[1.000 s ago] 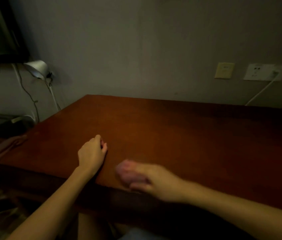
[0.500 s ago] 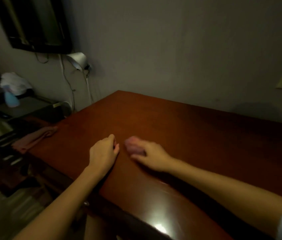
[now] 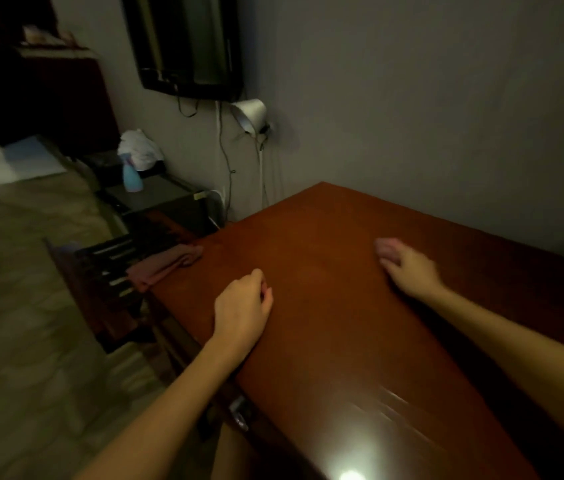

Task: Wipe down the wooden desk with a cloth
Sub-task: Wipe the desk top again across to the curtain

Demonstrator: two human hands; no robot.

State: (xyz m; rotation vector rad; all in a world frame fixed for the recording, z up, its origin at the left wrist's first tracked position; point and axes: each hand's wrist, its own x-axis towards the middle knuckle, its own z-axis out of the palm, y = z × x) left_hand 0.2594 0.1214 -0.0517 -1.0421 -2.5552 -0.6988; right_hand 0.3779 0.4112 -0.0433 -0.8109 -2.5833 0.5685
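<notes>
The reddish-brown wooden desk (image 3: 325, 341) fills the middle and right of the head view. My right hand (image 3: 408, 271) grips a small bunched pink cloth (image 3: 387, 247) and presses it on the desk top, toward the wall side. The cloth shows only past my fingertips and is blurred. My left hand (image 3: 242, 306) rests on the desk near its left edge, fingers loosely curled, holding nothing. The two hands are well apart.
A second pinkish cloth (image 3: 166, 263) hangs over the desk's far left corner. Beyond it stand a dark low cabinet (image 3: 169, 199) with a blue bottle (image 3: 131, 178), a white lamp (image 3: 251, 114) with cables, and a wall-mounted screen (image 3: 187, 43). Tiled floor lies to the left.
My right hand has slid the pink cloth away from my left hand, farther across the desk toward the wall. The left hand has stayed put. The view has turned left.
</notes>
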